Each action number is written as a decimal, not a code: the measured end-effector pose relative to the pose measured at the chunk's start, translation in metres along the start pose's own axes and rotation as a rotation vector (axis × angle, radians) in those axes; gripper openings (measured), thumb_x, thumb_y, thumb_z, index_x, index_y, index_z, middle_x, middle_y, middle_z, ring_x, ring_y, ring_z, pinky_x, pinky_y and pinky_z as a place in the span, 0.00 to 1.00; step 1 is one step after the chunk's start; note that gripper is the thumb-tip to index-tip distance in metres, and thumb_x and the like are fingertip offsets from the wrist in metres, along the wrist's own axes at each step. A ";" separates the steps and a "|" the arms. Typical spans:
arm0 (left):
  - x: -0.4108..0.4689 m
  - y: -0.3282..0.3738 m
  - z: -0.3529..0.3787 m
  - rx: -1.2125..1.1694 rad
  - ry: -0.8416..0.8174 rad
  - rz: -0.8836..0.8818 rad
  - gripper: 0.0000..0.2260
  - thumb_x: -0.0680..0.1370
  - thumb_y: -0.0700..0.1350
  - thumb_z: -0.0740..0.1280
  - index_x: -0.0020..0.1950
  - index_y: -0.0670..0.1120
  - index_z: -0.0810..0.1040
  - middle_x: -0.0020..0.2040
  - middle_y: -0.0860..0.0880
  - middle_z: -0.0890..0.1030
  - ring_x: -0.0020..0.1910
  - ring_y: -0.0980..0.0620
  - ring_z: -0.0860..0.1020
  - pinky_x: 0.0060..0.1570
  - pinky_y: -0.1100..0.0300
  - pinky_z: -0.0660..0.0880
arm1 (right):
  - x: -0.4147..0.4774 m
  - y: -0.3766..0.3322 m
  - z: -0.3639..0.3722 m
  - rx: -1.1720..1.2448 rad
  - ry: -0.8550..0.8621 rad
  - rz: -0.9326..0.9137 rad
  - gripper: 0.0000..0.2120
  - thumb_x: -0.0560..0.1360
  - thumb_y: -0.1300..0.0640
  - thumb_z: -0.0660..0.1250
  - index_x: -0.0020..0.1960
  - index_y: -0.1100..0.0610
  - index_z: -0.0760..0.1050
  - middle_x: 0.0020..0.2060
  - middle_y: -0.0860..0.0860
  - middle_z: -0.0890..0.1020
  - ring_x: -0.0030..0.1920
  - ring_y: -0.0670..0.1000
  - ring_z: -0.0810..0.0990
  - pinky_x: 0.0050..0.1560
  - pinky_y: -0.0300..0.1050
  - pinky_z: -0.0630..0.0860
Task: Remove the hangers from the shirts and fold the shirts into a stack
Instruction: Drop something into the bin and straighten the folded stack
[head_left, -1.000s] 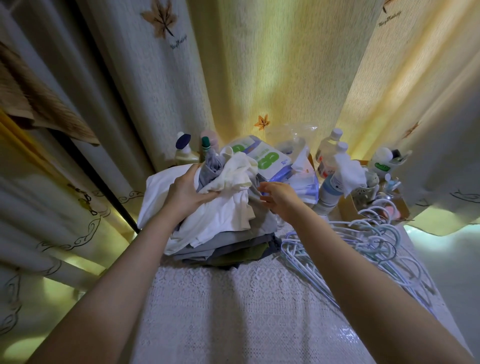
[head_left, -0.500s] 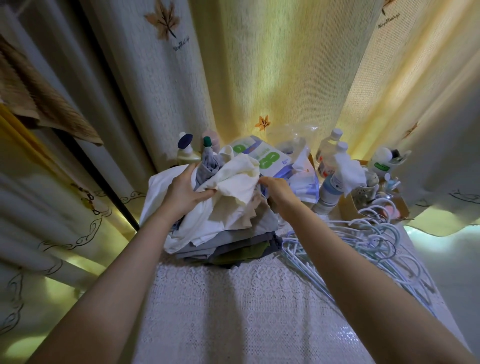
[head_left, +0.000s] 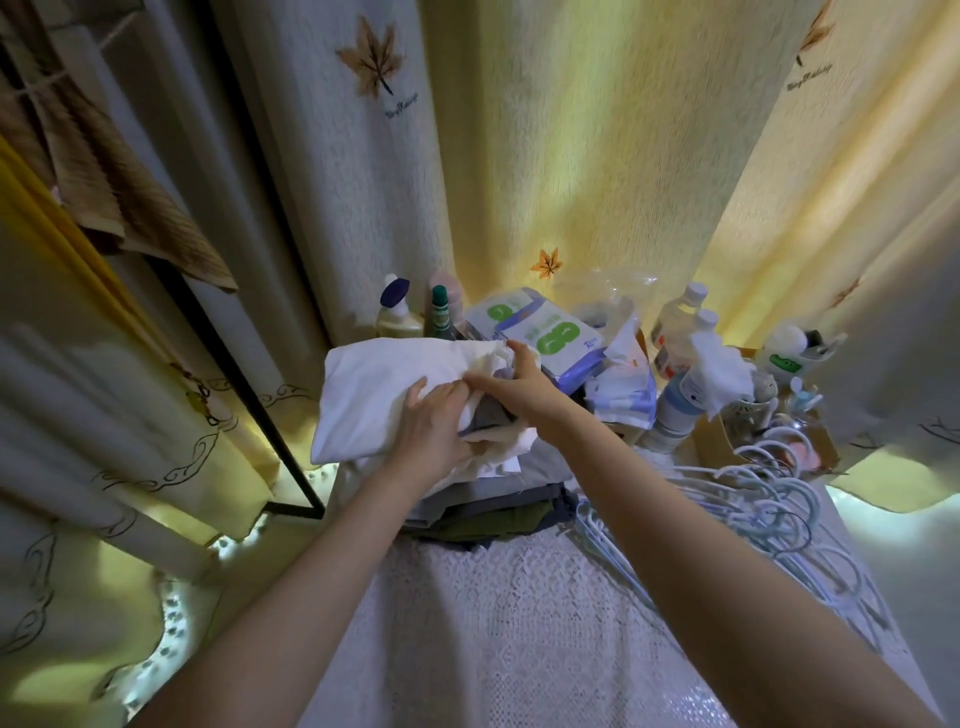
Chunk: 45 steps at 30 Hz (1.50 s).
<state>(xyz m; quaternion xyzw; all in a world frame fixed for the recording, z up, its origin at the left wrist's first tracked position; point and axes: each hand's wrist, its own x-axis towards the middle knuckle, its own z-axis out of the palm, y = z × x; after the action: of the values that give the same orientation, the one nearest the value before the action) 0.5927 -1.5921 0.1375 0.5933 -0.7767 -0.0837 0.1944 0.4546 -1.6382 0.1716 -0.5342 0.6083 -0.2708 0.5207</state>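
Observation:
A pile of folded shirts (head_left: 493, 512), grey and olive at the bottom, stands at the far end of the lace-covered table (head_left: 519, 623). On top lies a white shirt (head_left: 379, 389), folded over to the left, with cream cloth bunched under it. My left hand (head_left: 434, 434) presses down on the white shirt with its fingers spread. My right hand (head_left: 519, 387) grips the bunched cloth at the shirt's right edge, just above a grey shirt (head_left: 488, 415). A heap of pale blue hangers (head_left: 769, 504) lies to the right of the pile.
Behind the pile stand bottles (head_left: 397, 314), a tissue pack (head_left: 540, 332) and plastic bags. More bottles (head_left: 680, 322) and a cardboard box (head_left: 722, 436) of small items sit at the back right. Curtains hang all around, and a black rack leg (head_left: 244, 379) slants on the left.
The white shirt has been turned over to the left and now lies flatter. My left hand slid right onto its top; my right hand rose to the cloth's upper right edge.

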 end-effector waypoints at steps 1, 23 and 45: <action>0.001 -0.004 -0.002 0.009 -0.043 -0.006 0.29 0.70 0.53 0.73 0.67 0.45 0.69 0.63 0.48 0.75 0.67 0.50 0.70 0.72 0.52 0.48 | 0.001 -0.001 0.003 -0.012 0.015 -0.011 0.38 0.73 0.47 0.70 0.75 0.50 0.54 0.69 0.55 0.68 0.65 0.55 0.71 0.60 0.46 0.71; -0.073 -0.030 -0.002 -1.560 0.137 -0.990 0.19 0.77 0.59 0.63 0.57 0.45 0.74 0.45 0.44 0.82 0.41 0.50 0.81 0.34 0.62 0.79 | -0.012 0.001 -0.029 -0.014 0.186 0.016 0.18 0.76 0.62 0.60 0.65 0.57 0.68 0.54 0.60 0.75 0.44 0.54 0.74 0.40 0.46 0.73; -0.077 -0.045 -0.118 -1.475 0.003 -0.595 0.29 0.67 0.56 0.72 0.65 0.49 0.74 0.56 0.52 0.83 0.55 0.53 0.81 0.50 0.59 0.79 | -0.092 -0.005 -0.030 -0.119 0.149 -0.597 0.21 0.75 0.64 0.66 0.66 0.52 0.68 0.59 0.37 0.72 0.57 0.31 0.70 0.56 0.25 0.67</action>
<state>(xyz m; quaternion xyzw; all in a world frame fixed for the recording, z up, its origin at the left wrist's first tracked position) 0.6966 -1.5199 0.2130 0.4943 -0.3295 -0.6240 0.5077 0.4184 -1.5612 0.2170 -0.6974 0.4758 -0.4141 0.3403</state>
